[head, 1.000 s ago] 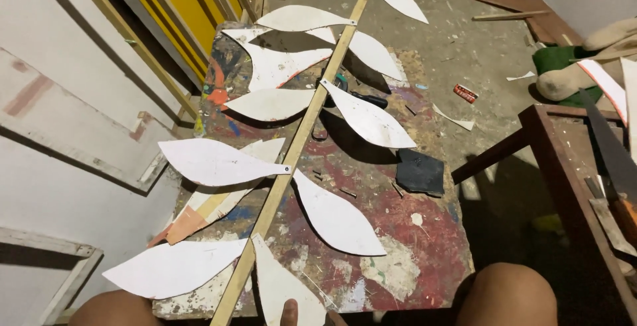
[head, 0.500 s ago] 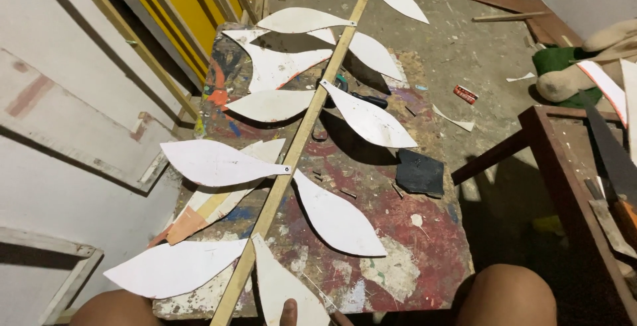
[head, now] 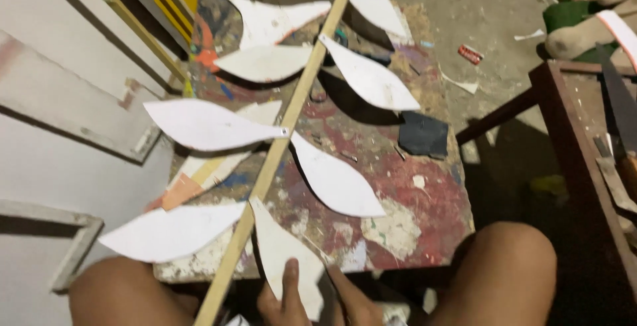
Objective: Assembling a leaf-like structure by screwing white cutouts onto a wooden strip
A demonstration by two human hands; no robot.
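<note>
fingers: left hand (head: 282, 299) pinches the lowest white leaf (head: 282, 259) with its thumb on top; right hand (head: 355, 303) grips the same leaf's lower right edge.
leaf: right of the wooden stick (head: 272, 160), tip touching it, over the paint-stained table (head: 424, 213).
doing it well: I judge the leaf should stay flat, tip kept tight against the stick.
pose: both hands low between the knees.

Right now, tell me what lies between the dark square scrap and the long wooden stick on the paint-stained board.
In the head view, one white leaf-shaped cutout lies between the dark scrap and the wooden stick, over the paint-stained board.
</note>
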